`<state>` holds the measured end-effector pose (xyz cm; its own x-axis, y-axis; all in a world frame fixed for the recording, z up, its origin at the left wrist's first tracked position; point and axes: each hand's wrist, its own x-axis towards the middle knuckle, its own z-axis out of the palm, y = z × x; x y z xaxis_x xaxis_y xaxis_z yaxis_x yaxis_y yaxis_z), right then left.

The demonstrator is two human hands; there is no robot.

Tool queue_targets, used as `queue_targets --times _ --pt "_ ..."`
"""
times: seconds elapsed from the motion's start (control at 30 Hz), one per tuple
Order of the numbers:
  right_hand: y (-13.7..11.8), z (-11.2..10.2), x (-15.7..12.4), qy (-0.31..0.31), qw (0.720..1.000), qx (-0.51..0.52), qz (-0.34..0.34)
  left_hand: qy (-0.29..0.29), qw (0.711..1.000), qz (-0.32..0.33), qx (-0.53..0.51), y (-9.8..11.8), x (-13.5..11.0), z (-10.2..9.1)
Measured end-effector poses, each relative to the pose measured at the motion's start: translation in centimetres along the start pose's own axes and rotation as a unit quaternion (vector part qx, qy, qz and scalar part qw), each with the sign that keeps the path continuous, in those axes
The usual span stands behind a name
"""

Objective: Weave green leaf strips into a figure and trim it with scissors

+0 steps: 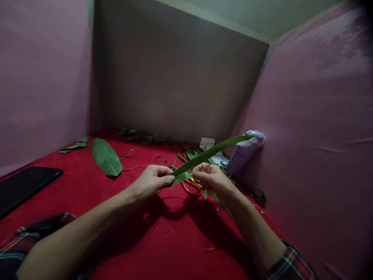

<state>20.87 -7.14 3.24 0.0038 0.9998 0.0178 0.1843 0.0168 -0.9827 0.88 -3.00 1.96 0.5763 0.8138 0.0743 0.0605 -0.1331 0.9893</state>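
Note:
A long, narrow green leaf (211,152) is pinched near one end between the thumb and fingers of my left hand (155,179). Its free end reaches up and right across the view. At the held end a short strip of leaf folds over toward my right hand (210,177), whose thumb and fingertips close on that strip. Just beneath the leaf, scissors with red and yellow handles (192,190) lie on the red cloth (163,241), partly hidden by the leaf and my hands.
A broad green leaf (106,156) rests to the left, with a dark phone-like slab (29,186) nearer me. Cut greenery (192,153) and a white card (206,143) lie behind my hands. A purple container (241,155) leans by the pink right wall (314,155).

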Motion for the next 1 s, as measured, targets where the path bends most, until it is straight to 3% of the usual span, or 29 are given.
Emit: queue_targets --times 0.13,0.33,0.47,0.6,0.7,0.8,0.87,1.0 --pt "-0.6 -0.1 -0.5 0.013 0.999 -0.002 -0.038 -0.003 1.0 0.02 -0.005 -0.1 0.1 -0.2" --pt "-0.7 0.5 -1.0 -0.08 0.988 0.125 -0.051 0.0 1.0 0.018 0.004 0.5 -0.1 0.0" --pt "-0.4 0.9 -0.9 -0.082 0.978 0.181 -0.058 -0.002 1.0 0.006 -0.011 0.6 -0.2 0.2" --pt "0.2 0.5 -0.3 -0.041 0.99 0.119 -0.06 -0.012 0.999 0.005 -0.04 0.3 -0.2 0.1" --pt "0.7 -0.3 0.2 0.07 0.993 -0.034 -0.091 -0.024 0.997 0.013 -0.066 -0.1 0.0 -0.1" --pt "0.7 -0.8 0.5 0.147 0.981 -0.06 -0.114 -0.034 0.995 0.018 -0.095 -0.2 0.1 -0.3" --pt "0.4 -0.7 0.3 0.133 0.985 -0.043 -0.102 -0.031 0.995 0.025 -0.089 -0.2 0.2 -0.3" --pt "-0.2 -0.3 -0.3 0.015 0.995 0.085 -0.046 -0.025 0.998 0.027 -0.056 0.2 0.0 -0.2"
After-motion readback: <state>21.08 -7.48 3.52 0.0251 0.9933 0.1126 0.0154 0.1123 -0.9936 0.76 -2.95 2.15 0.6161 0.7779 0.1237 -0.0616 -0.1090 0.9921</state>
